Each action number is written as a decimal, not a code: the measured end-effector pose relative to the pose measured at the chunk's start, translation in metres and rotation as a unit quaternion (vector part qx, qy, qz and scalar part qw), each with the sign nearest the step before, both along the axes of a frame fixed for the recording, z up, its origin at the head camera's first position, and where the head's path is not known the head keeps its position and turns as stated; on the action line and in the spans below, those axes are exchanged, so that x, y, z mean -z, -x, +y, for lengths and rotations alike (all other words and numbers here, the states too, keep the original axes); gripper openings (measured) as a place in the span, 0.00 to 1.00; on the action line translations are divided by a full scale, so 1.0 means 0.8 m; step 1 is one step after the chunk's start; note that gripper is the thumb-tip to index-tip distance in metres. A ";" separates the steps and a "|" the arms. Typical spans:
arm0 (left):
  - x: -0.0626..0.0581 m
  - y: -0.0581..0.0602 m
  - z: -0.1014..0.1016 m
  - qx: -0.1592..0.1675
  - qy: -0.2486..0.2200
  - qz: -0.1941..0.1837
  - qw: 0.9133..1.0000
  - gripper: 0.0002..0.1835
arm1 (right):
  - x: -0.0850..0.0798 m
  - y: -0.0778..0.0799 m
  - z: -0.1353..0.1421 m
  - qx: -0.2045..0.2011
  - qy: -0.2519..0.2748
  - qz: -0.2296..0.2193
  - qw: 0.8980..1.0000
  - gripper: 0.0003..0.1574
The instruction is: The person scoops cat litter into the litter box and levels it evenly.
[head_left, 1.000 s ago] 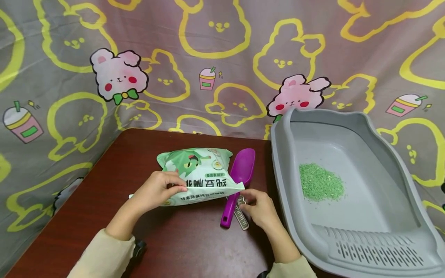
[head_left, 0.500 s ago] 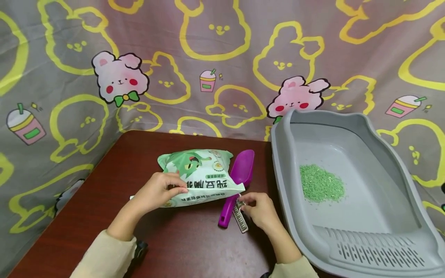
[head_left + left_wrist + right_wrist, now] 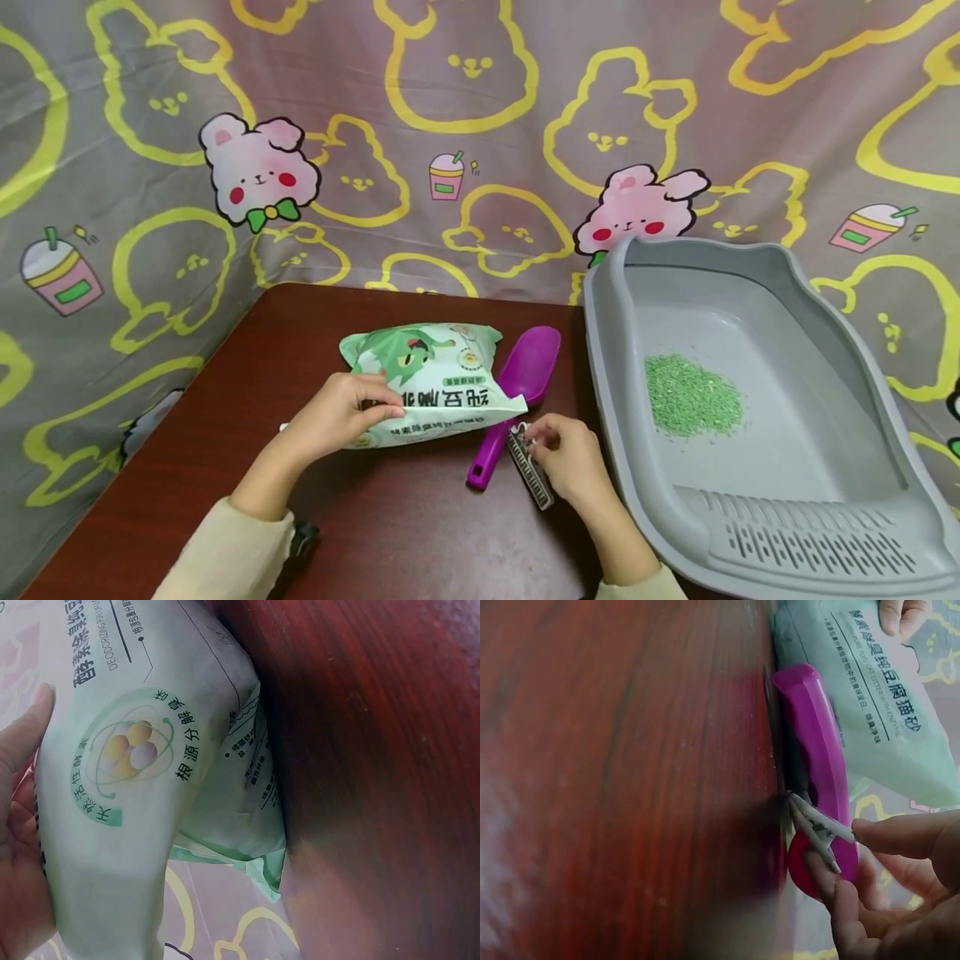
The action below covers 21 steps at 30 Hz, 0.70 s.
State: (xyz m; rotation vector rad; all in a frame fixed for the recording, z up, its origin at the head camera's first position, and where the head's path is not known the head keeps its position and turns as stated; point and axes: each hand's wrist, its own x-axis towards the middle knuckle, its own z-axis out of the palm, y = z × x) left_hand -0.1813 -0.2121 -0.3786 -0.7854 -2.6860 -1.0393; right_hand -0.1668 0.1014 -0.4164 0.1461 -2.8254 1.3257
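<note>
A pale green bag of cat litter (image 3: 450, 367) lies on the table, its top edge folded over. My left hand (image 3: 341, 412) pinches that fold between thumb and fingers; the left wrist view shows the thumb along the edge of the bag (image 3: 127, 855). Between the thumb and fingers of my right hand (image 3: 576, 458) is a patterned bag clip (image 3: 531, 471). In the right wrist view the clip (image 3: 816, 825) appears end-on as a narrow V, close over the table. Beside the bag lies a purple litter scoop (image 3: 532, 362), its handle slanting forward, just left of the clip.
A grey litter tray (image 3: 613, 392) with high walls occupies the right side. Green litter pellets (image 3: 690, 396) form a small heap inside it. Behind the dark red table (image 3: 390, 533) hangs a cartoon-print curtain (image 3: 510, 100).
My right hand has shifted slightly right with the clip, which has swung away from the scoop. The scoop has turned a little, blade rightward and handle leftward. My left hand keeps its place.
</note>
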 end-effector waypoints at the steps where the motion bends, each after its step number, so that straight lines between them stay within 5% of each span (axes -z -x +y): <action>1: 0.000 0.000 0.000 0.000 -0.001 -0.002 1.000 0.04 | -0.001 -0.001 0.000 0.004 -0.003 -0.001 1.000 0.13; 9: 0.001 0.001 0.001 0.003 0.007 0.004 1.000 0.04 | -0.001 -0.003 0.004 0.011 -0.035 -0.035 0.999 0.25; 21: 0.000 0.002 -0.003 -0.004 0.006 -0.018 1.000 0.01 | -0.010 -0.017 0.003 0.023 -0.029 0.018 0.999 0.16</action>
